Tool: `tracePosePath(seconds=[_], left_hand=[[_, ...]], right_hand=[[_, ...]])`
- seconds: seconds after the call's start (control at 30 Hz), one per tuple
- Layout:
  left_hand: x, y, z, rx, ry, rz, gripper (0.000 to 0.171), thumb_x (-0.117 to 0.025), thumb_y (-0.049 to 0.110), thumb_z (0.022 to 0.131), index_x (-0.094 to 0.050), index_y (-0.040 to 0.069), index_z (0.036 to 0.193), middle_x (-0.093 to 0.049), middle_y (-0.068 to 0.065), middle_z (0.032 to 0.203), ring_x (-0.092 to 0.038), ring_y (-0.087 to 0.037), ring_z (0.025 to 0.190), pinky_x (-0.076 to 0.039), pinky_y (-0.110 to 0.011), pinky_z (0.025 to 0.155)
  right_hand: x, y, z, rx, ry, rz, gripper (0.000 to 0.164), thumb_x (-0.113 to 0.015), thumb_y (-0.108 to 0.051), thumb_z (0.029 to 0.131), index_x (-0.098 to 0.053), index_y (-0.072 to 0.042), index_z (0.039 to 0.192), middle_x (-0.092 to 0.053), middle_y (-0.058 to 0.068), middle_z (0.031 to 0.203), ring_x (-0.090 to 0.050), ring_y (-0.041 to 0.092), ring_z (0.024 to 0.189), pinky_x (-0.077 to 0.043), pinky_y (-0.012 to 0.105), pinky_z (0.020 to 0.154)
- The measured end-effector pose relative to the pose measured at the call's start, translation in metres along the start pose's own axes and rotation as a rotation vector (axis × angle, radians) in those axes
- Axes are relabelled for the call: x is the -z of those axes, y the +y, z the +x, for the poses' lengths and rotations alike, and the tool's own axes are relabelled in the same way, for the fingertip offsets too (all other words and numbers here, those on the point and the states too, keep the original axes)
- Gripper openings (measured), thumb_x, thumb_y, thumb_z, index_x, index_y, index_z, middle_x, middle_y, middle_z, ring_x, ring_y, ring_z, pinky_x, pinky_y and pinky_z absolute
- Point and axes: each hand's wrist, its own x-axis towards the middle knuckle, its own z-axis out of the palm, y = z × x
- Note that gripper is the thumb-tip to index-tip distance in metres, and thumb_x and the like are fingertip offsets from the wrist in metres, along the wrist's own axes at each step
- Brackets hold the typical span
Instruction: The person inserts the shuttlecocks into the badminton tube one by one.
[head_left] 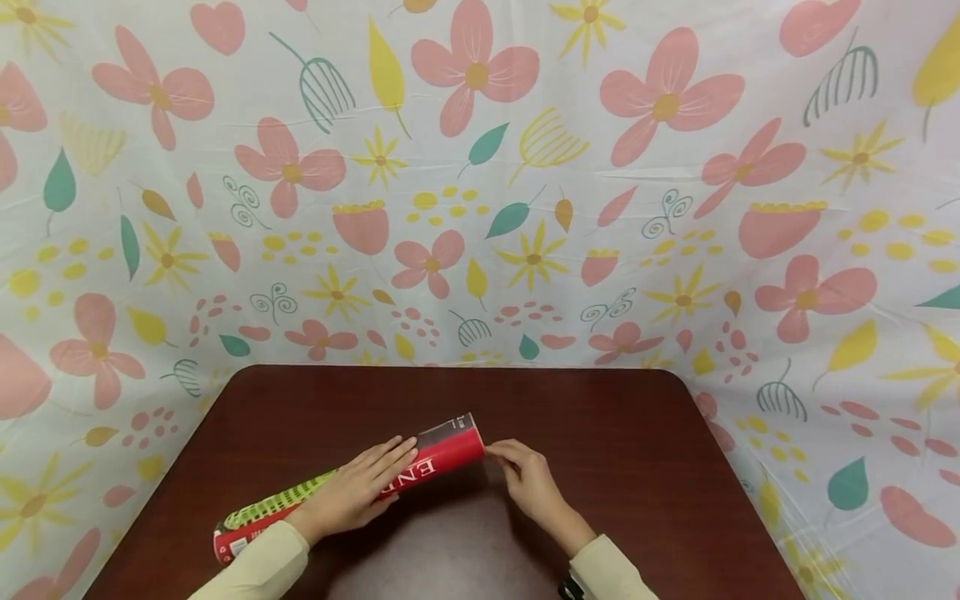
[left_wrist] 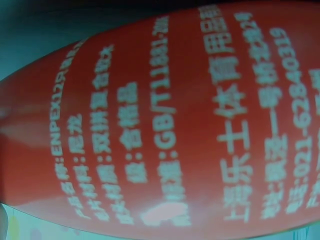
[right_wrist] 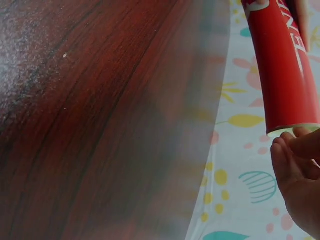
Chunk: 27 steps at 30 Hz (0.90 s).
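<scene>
A red shuttlecock tube (head_left: 457,446) with a green-and-black panel lies slantwise over the table, its right end raised. My left hand (head_left: 360,487) holds it around the middle, fingers across the top and thumb low on the near side. Curled fingers of my right hand (head_left: 528,483) pinch at the rim of the raised end. The right wrist view shows a pale cap (right_wrist: 295,130) at that end, with the right fingertips (right_wrist: 282,140) on its edge. White Chinese print on the tube (left_wrist: 190,125) fills the left wrist view. The tube's inside is hidden.
The dark reddish-brown table (head_left: 600,433) has rounded far corners. Behind it and along both sides hangs a white cloth (head_left: 480,167) printed with flowers and leaves. Pale sleeves (head_left: 611,571) cover both forearms, and something black shows at the right wrist.
</scene>
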Motion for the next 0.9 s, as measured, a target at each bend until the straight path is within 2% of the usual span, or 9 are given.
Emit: tracePosePath(seconds=[0.1,0.37,0.6,0.7,0.9], left_hand=[[0.003,-0.003,-0.001,0.021,0.01,-0.01,0.084,-0.076,0.026,0.082,-0.032,0.004,0.15,-0.032,-0.012,0.154,-0.04,-0.033,0.134,-0.04,-0.045,0.104],[0.002,-0.018,-0.006,0.045,0.026,0.025,0.081,-0.073,0.03,0.085,-0.032,0.004,0.15,-0.031,-0.011,0.155,-0.04,-0.032,0.135,-0.035,-0.04,0.108],[-0.001,-0.032,-0.006,0.079,0.014,0.036,0.097,-0.085,0.02,0.071,-0.031,0.005,0.15,-0.03,-0.011,0.155,-0.04,-0.033,0.134,-0.04,-0.045,0.104],[-0.004,-0.038,-0.005,0.098,0.0,0.049,0.098,-0.086,0.02,0.07,-0.031,0.005,0.15,-0.03,-0.011,0.155,-0.04,-0.034,0.134,-0.041,-0.047,0.102],[-0.007,-0.047,-0.006,0.14,-0.012,0.064,0.092,-0.082,0.022,0.075,-0.032,0.005,0.15,-0.033,-0.012,0.153,-0.041,-0.034,0.134,-0.04,-0.048,0.103]], right_hand=[[0.004,0.0,-0.001,-0.023,-0.008,-0.009,0.036,-0.066,0.019,0.078,-0.073,-0.004,0.105,-0.069,0.004,0.099,-0.066,0.017,0.091,-0.054,0.024,0.07],[0.016,0.005,-0.011,-0.117,0.016,0.002,0.038,-0.067,0.016,0.079,-0.071,-0.008,0.108,-0.069,0.005,0.101,-0.066,0.02,0.091,-0.053,0.023,0.065],[0.022,0.004,-0.018,-0.261,-0.032,0.067,0.036,-0.066,0.011,0.083,-0.071,-0.013,0.11,-0.068,0.0,0.105,-0.065,0.021,0.095,-0.054,0.024,0.066],[0.023,0.005,-0.021,-0.309,-0.047,0.083,0.036,-0.066,0.01,0.084,-0.071,-0.014,0.11,-0.067,-0.003,0.107,-0.064,0.02,0.099,-0.055,0.025,0.07],[0.021,0.006,-0.028,-0.309,-0.124,0.074,0.034,-0.067,0.005,0.086,-0.07,-0.014,0.114,-0.066,-0.001,0.113,-0.062,0.024,0.107,-0.054,0.029,0.076]])
